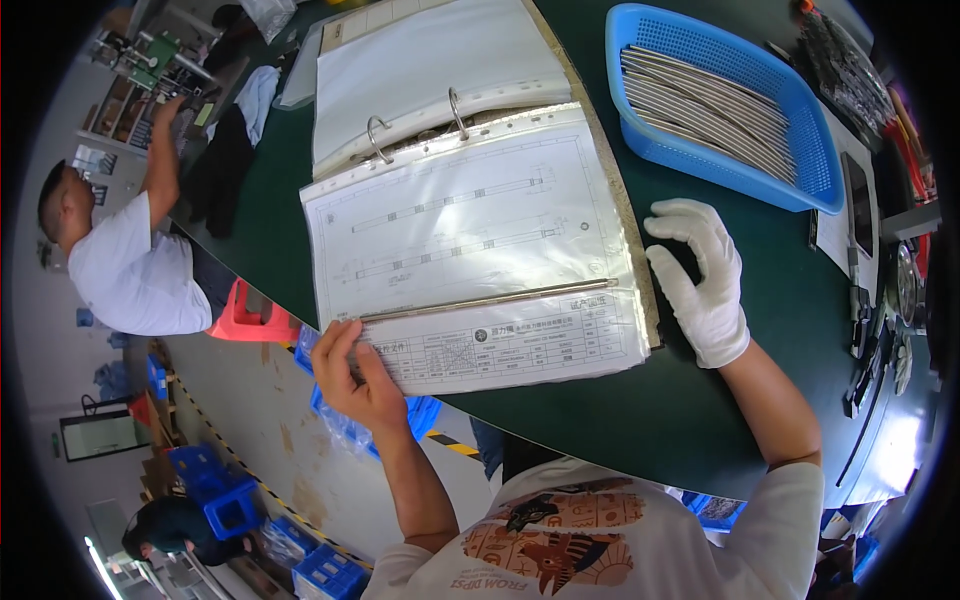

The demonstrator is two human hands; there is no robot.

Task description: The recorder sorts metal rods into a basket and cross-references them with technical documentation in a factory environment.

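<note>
An open ring binder (470, 240) lies on the dark green table, a sleeved sheet with line drawings of long rods facing up. A thin metal rod (490, 300) lies across the lower part of that sheet. My bare left hand (358, 375) rests on the sheet's lower left corner, fingers loosely bent and thumb apart, fingertips beside the rod's left end. To the right of the binder, my right hand (705, 285) in a white glove stays on the table, thumb and fingers apart and nothing between them.
A blue plastic basket (720, 175) of several metal rods stands at the far right. Calipers (858, 310) and other tools lie along the right side. At the left, a co-worker (140, 260) sits by a green machine (155, 60); another person (170, 530) bends near blue crates (215, 490).
</note>
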